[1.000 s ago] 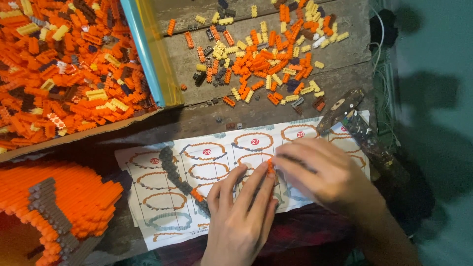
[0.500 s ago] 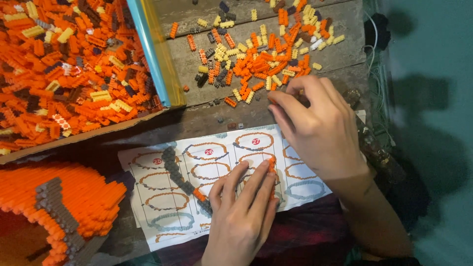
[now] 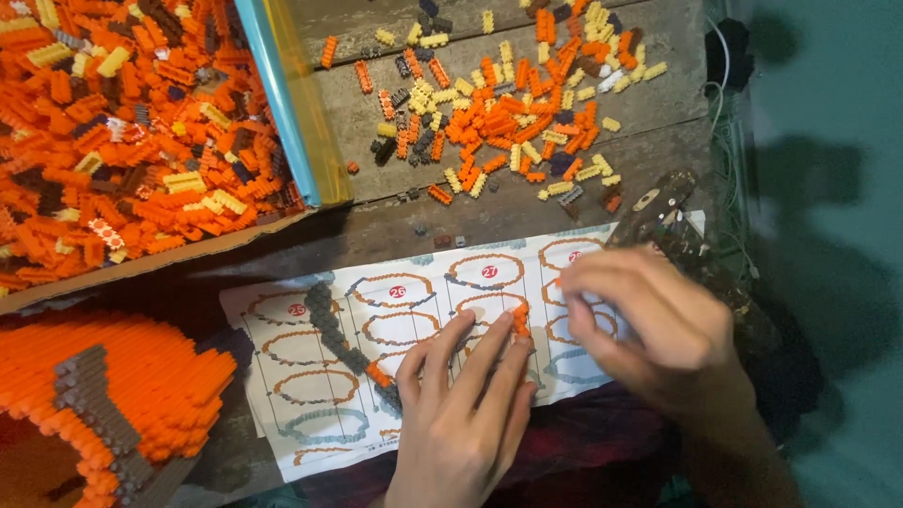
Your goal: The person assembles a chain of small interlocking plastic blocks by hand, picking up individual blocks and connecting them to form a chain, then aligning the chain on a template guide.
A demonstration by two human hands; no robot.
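The left hand point(image 3: 466, 414) lies flat on the instruction sheet point(image 3: 310, 376), fingers point(image 3: 489, 353) spread, gripping nothing. A small orange brick strip point(image 3: 520, 318) rests at their tips, at twelve o'clock. The right hand point(image 3: 649, 329) hovers at three o'clock of the strip, fingers curled; its hold is unclear.

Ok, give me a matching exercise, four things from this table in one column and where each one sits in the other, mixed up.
1. loose bricks
2. instruction sheet
3. orange build
4. left hand

A. bottom left corner
B. flat on the sheet, fingers at a small orange piece
C. scattered on the wood, top centre
D. under both hands

Pairs: 1-C, 2-D, 3-A, 4-B
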